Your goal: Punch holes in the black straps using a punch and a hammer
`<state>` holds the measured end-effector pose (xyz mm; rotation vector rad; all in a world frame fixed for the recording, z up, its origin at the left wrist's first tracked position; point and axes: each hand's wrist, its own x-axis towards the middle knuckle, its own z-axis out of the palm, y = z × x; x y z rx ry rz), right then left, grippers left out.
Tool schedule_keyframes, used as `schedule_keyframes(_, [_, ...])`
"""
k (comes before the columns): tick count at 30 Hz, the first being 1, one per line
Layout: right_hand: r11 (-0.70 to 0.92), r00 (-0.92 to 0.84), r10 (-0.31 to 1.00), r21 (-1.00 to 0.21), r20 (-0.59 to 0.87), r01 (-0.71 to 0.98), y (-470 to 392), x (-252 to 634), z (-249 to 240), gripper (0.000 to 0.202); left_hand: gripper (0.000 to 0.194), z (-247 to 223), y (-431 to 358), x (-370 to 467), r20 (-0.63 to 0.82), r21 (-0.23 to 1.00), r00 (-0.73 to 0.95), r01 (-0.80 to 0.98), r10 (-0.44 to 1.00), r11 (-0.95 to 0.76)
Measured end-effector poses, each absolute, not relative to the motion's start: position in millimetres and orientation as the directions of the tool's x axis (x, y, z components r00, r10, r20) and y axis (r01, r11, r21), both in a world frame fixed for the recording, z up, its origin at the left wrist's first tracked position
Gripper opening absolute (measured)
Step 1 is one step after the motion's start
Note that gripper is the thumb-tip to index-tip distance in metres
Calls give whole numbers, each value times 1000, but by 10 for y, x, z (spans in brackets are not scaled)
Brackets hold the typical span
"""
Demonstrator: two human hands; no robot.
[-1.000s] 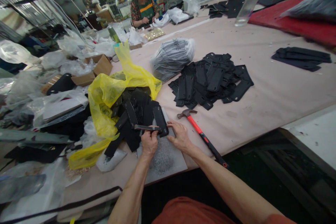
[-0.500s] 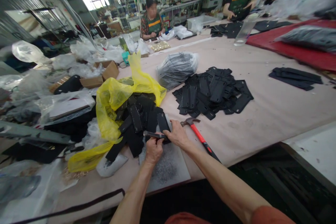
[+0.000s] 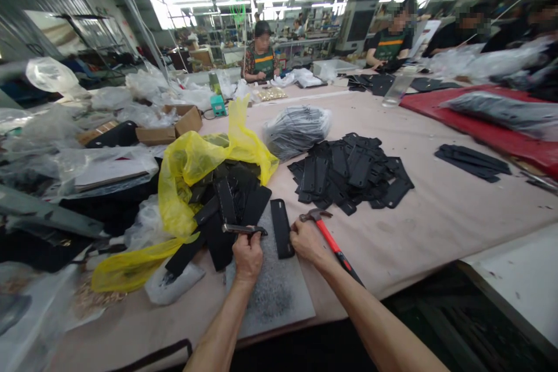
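My left hand point(image 3: 248, 257) is closed around a slim metal punch point(image 3: 244, 229), which lies crosswise over the board's left side, its narrow end pointing left. A black strip with a slot near its top point(image 3: 281, 228) lies lengthwise on a worn grey board point(image 3: 296, 296). At the strip's right edge my right hand point(image 3: 307, 241) has its fingers bent together, tips on that edge. Just beyond that hand rests a claw hammer with a red and black handle point(image 3: 329, 238). Black pieces point(image 3: 233, 197) spill from a yellow plastic bag point(image 3: 181, 171) at left.
A heap of black pieces point(image 3: 353, 171) lies beyond the hammer, beside a clear bag of grey pieces point(image 3: 299, 128). More strips point(image 3: 473, 161) sit at right, near a red sheet point(image 3: 414, 102). An open cardboard box point(image 3: 187, 121) and plastic bags crowd the left. Co-workers sit across the table.
My hands have moved apart: the left hand carried the punch left, off the strip. The strip now lies fully visible on the board, my right hand at its edge. The camera view has tilted up.
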<state>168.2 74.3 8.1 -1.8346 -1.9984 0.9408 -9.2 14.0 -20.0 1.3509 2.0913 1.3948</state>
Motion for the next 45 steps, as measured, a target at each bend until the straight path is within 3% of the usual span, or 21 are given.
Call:
schedule_keyframes(25, [-30, -275, 937, -834, -215, 550, 641, 1913, 59, 6, 29, -136, 191, -79, 126, 845, -540, 498, 832, 195])
schedule_keyframes(28, [-96, -290, 940, -955, -180, 281, 674, 1982, 40, 1, 29, -136, 191, -82, 111, 847, -536, 492, 837, 202])
schedule_keyframes(30, [-170, -311, 937, -985, -156, -17, 700, 2016, 30, 15, 29, -144, 191, -89, 117, 836, -534, 508, 837, 207])
schedule_keyframes(32, [-217, -308, 943, -938, -130, -270, 721, 2021, 37, 21, 29, -159, 196, -100, 129, 822, -537, 528, 834, 212])
schedule_keyframes(35, [-241, -300, 950, -807, -83, -539, 733, 1970, 79, 10, 31, -181, 213, -112, 133, 815, -548, 534, 826, 223])
schedule_keyframes(38, [-236, -303, 953, -682, -22, -693, 727, 1887, 122, 23, 33, -171, 226, -106, 114, 808, -555, 535, 824, 248])
schedule_keyframes(45, [-185, -347, 913, -540, 215, -821, 739, 1778, 145, 36, 32, -65, 240, -66, 126, 763, -575, 577, 808, 292])
